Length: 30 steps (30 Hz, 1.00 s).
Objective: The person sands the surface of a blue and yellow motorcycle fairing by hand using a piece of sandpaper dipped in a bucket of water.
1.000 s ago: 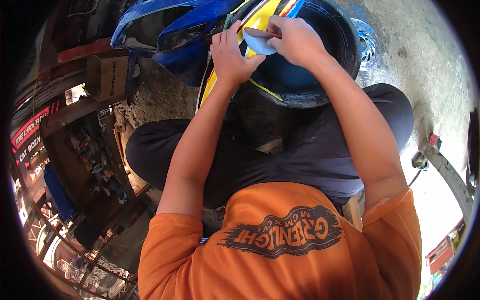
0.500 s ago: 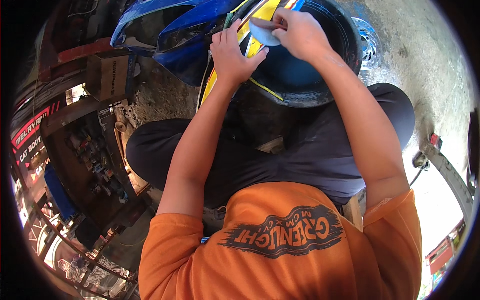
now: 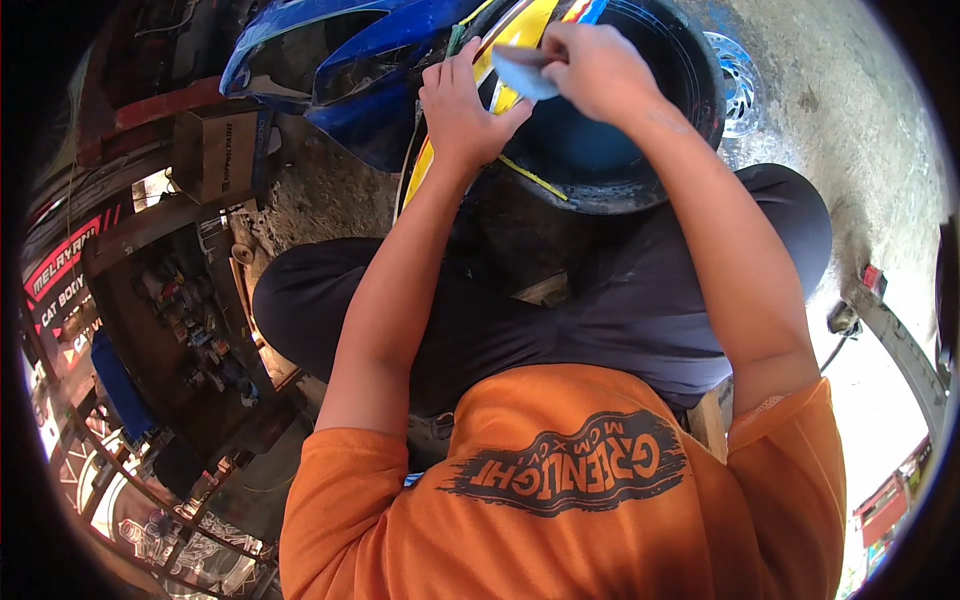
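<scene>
A long yellow motorcycle body panel (image 3: 534,32) with red, white and blue stripes slants across a round black tub (image 3: 655,190). My left hand (image 3: 465,105) grips the panel by its left edge, fingers along it and thumb spread to the right. In my right hand (image 3: 603,72) a thin, curled light blue-grey sheet (image 3: 525,73) is pinched between thumb and fingers. The sheet lies over the yellow panel, just right of my left hand; whether its whole face touches the panel I cannot tell. Bluish water (image 3: 580,150) shows inside the tub.
A blue motorcycle fairing (image 3: 365,60) lies left of the tub. To the tub's right is a brake disc (image 3: 735,85) on the concrete floor. A cardboard box (image 3: 220,155) and a dark shelf (image 3: 185,320) with small items stand at left. My crossed legs are before the tub.
My right hand has shifted slightly left and down with the sheet, which now looks more tilted. My left hand and the panel stay in place.
</scene>
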Motion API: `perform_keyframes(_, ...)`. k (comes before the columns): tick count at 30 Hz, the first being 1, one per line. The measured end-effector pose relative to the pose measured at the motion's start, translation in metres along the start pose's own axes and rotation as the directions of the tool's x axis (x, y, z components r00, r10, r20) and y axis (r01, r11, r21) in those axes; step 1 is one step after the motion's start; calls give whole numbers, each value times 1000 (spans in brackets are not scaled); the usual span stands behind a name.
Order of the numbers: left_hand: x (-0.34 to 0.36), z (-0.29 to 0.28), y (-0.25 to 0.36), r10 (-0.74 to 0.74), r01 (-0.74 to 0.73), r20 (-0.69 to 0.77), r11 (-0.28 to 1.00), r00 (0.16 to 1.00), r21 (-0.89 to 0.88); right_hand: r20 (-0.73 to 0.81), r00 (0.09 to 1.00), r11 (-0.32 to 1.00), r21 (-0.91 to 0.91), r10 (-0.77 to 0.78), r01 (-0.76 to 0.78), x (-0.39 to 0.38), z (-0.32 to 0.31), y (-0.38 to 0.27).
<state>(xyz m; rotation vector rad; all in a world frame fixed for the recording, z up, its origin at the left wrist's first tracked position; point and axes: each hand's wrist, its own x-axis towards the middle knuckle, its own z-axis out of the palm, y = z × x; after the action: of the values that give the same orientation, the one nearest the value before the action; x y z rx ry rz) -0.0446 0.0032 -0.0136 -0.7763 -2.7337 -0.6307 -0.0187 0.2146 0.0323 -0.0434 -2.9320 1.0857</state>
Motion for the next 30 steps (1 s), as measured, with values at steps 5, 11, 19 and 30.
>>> perform_keyframes(5, 1, 1, 1, -5, 5, -12, 1000, 1000, 13, -22, 997, 998, -12, -68, 68, -6, 8, -3)
perform_keyframes(11, 0, 0, 4, -17, 17, -2, 1000, 1000, 11, -47, 999, 1000, 11, 21, -20, 3, -2, 6)
perform_keyframes(19, 0, 1, 4, -11, 11, -14, 1000, 1000, 13, -44, 999, 999, 26, 32, -30, 4, -2, 4)
perform_keyframes(30, 0, -1, 3, -9, 9, -3, 1000, 1000, 15, -35, 998, 999, -10, -51, 50, -2, 0, 4)
